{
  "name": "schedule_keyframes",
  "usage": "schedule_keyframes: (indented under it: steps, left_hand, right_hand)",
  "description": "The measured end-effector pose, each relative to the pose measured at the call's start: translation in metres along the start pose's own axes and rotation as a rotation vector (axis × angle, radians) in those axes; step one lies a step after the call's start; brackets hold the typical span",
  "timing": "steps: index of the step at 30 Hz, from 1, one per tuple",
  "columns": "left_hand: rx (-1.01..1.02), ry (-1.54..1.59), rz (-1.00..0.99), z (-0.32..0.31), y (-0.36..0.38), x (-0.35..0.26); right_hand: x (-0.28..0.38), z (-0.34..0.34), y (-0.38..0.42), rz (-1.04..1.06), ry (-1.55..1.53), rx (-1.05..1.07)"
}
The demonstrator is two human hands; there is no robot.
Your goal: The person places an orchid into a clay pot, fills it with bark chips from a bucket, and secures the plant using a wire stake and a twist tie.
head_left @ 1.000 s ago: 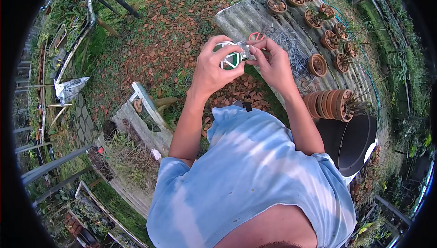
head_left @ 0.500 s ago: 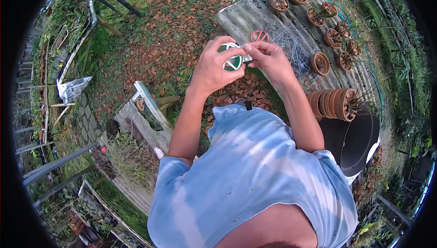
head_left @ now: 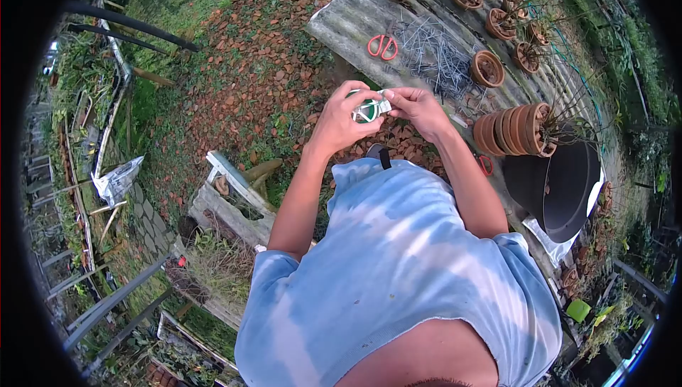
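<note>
My left hand (head_left: 335,122) is wrapped round a small white spool (head_left: 366,111) with spokes and green material inside, probably tie wire or tape. Thumb and fingertips of my right hand (head_left: 422,114) pinch a pale piece at the spool's right edge; whether it is a label or a loose end is too small to tell. Both hands are held close together in front of my body. Beyond them, red-handled scissors (head_left: 382,47) lie on a corrugated grey sheet (head_left: 341,28), beside a pile of thin metal wires (head_left: 437,56).
Several clay pots (head_left: 487,68) stand on the sheet. A stack of clay pots (head_left: 511,131) lies sideways near a black tub (head_left: 568,188) at right. Another red handle (head_left: 486,165) shows by my right forearm. A weathered bench (head_left: 234,220) with dry plants is at left.
The camera view has shifted, bringing the scissors and the red handle by my forearm into sight. Both hands appear slightly lower, still on the spool, which is turned a little.
</note>
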State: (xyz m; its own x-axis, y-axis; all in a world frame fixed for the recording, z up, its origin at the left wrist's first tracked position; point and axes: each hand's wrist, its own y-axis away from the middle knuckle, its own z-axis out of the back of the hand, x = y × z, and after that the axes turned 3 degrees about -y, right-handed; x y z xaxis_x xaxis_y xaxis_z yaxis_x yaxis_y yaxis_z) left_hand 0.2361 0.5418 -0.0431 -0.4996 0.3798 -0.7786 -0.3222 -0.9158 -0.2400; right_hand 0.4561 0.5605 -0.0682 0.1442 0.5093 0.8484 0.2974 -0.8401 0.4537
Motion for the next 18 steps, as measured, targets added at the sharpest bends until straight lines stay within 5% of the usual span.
schedule_keyframes:
  steps: [3, 8, 12, 18]
  left_hand:
    - [0.111, 0.074, 0.006, -0.034, -0.004, 0.024]
    - [0.369, 0.026, 0.117, -0.124, -0.018, 0.076]
    - [0.395, -0.086, 0.088, -0.207, -0.035, 0.101]
    - [0.605, -0.346, -0.021, -0.296, -0.077, 0.126]
  right_hand:
    - [-0.027, 0.043, 0.017, -0.031, 0.005, -0.082]
    - [-0.116, 0.118, 0.052, -0.127, -0.018, -0.502]
    - [-0.152, 0.129, 0.080, -0.070, -0.197, -0.697]
    - [-0.148, 0.124, 0.113, -0.106, -0.059, -0.808]
